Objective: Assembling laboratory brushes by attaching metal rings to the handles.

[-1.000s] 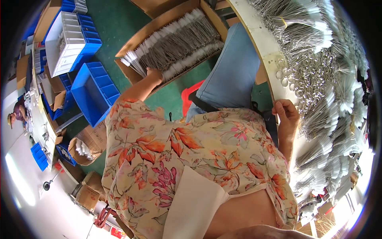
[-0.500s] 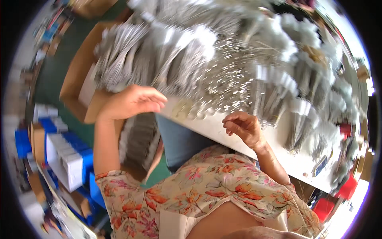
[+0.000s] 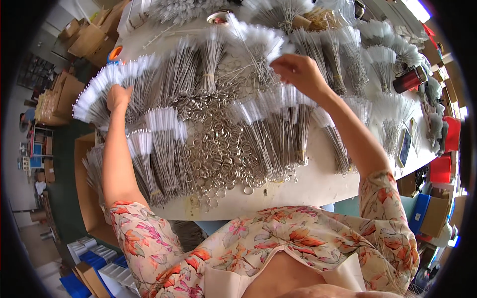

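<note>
My left hand (image 3: 118,97) lies curled on a fanned bundle of white-tipped wire brushes (image 3: 107,89) at ten o'clock on the white table (image 3: 318,181). My right hand (image 3: 298,74), at one o'clock, pinches thin brush wires (image 3: 258,59). Metal rings (image 3: 218,149) pile between them.

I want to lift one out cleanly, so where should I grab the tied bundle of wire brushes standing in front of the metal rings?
Grip the bundle of wire brushes at its tied waist, probably from above: the stems are cinched narrow there, while the white bristle tips fan out wide.
</note>
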`<state>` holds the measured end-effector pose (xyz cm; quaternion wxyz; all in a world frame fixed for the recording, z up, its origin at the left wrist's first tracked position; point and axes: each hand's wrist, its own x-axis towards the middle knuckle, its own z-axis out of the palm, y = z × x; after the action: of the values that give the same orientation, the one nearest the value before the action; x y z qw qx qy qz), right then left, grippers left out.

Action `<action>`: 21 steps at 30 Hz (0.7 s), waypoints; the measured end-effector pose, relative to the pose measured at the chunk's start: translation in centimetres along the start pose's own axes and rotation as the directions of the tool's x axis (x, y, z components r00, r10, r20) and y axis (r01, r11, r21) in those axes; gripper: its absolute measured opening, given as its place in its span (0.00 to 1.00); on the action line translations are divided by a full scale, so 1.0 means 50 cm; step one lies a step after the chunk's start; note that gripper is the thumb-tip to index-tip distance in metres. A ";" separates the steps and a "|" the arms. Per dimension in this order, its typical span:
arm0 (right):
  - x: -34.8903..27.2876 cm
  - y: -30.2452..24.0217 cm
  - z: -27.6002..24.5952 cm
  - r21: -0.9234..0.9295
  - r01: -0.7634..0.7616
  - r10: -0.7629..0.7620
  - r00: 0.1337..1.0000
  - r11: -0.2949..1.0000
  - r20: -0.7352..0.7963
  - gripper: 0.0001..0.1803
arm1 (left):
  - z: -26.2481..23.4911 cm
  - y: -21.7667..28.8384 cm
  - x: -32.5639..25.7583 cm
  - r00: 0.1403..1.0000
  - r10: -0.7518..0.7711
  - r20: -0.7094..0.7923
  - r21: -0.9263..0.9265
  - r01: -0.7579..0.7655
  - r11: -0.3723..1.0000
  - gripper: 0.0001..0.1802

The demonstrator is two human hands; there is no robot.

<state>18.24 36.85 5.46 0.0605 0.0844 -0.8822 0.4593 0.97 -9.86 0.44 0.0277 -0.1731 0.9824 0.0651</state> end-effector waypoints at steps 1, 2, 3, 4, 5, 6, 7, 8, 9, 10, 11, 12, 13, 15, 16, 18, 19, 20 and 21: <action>0.035 0.012 -0.003 0.001 -0.007 0.007 1.000 1.000 -0.003 0.08 | 0.001 0.003 -0.007 0.995 0.000 -0.100 0.081 0.008 0.997 0.23; 0.072 0.025 -0.002 -0.077 0.036 -0.039 0.999 0.996 -0.027 0.09 | -0.005 0.007 -0.007 0.995 0.003 -0.096 0.085 0.005 0.996 0.23; 0.106 0.043 0.006 -0.155 0.080 -0.088 0.995 0.985 -0.045 0.10 | -0.014 0.017 -0.017 0.998 -0.017 -0.065 0.071 0.022 0.997 0.22; 0.142 0.058 0.018 -0.150 0.081 -0.088 0.995 0.985 -0.041 0.10 | -0.018 0.022 -0.024 0.998 -0.043 -0.034 0.059 0.045 0.997 0.22; 0.178 0.070 0.027 -0.177 0.090 -0.104 0.992 0.980 -0.073 0.10 | -0.014 0.023 -0.026 0.998 -0.048 -0.034 0.061 0.050 0.997 0.22; 0.212 0.080 0.045 -0.198 0.102 -0.124 0.987 0.975 -0.100 0.11 | -0.011 0.017 -0.025 0.996 -0.063 -0.057 0.065 0.066 0.996 0.20; 0.240 0.089 0.054 -0.196 0.103 -0.124 0.987 0.975 -0.098 0.11 | -0.008 0.019 -0.023 0.995 -0.068 -0.078 0.062 0.073 0.995 0.18; 0.264 0.098 0.061 -0.334 0.023 -0.054 0.995 0.942 -0.083 0.11 | -0.008 0.022 -0.020 0.995 -0.070 -0.077 0.063 0.075 0.995 0.18; 0.280 0.100 0.067 -0.462 -0.052 0.025 0.998 0.885 -0.065 0.12 | -0.017 0.020 -0.022 0.996 -0.088 0.032 -0.036 0.089 0.995 0.17; 0.289 0.087 0.082 -0.449 -0.034 0.012 0.999 0.893 -0.051 0.12 | -0.028 -0.002 -0.020 0.987 -0.106 0.118 -0.133 0.121 0.984 0.16; 0.299 0.074 0.092 -0.412 -0.117 0.138 0.990 0.904 0.021 0.11 | -0.015 -0.045 0.007 0.988 -0.077 0.137 -0.249 0.110 0.962 0.14; 0.303 0.072 0.094 -0.392 -0.216 0.272 0.958 0.894 0.093 0.11 | -0.014 -0.048 -0.002 0.986 -0.087 0.141 -0.244 0.120 0.962 0.14; 0.304 0.073 0.090 -0.366 -0.231 0.286 0.953 0.901 0.102 0.11 | -0.010 -0.047 -0.010 0.978 -0.035 0.205 -0.498 0.135 0.857 0.14; 0.306 0.092 0.083 -0.282 -0.242 0.288 0.948 0.928 0.134 0.11 | -0.007 -0.037 -0.026 0.964 0.038 0.263 -0.719 0.169 0.674 0.12; 0.300 0.092 0.075 -0.241 -0.251 0.287 0.949 0.938 0.129 0.12 | -0.015 -0.027 -0.037 0.962 0.030 0.271 -0.715 0.180 0.675 0.12; 0.293 0.089 0.070 -0.168 -0.249 0.270 0.956 0.954 0.119 0.12 | -0.025 -0.008 -0.050 0.933 0.217 -0.286 0.053 -0.211 0.976 0.10; 0.290 0.088 0.071 -0.001 -0.314 0.312 0.943 0.949 0.116 0.12 | -0.022 0.005 -0.055 0.891 0.181 -0.415 -0.013 -0.205 0.979 0.09; 0.287 0.086 0.069 0.165 -0.371 0.355 0.927 0.914 0.119 0.12 | -0.021 0.021 -0.055 0.892 0.182 -0.413 -0.014 -0.206 0.978 0.09; 0.286 0.086 0.062 0.230 -0.408 0.383 0.912 0.883 0.148 0.11 | -0.022 0.040 -0.052 0.913 0.111 -0.393 -0.296 -0.240 0.925 0.10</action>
<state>3.26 35.39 2.87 -0.0891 -0.0680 -0.8160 0.5670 2.70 -7.26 1.99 -0.1935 -0.0940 0.9557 0.2009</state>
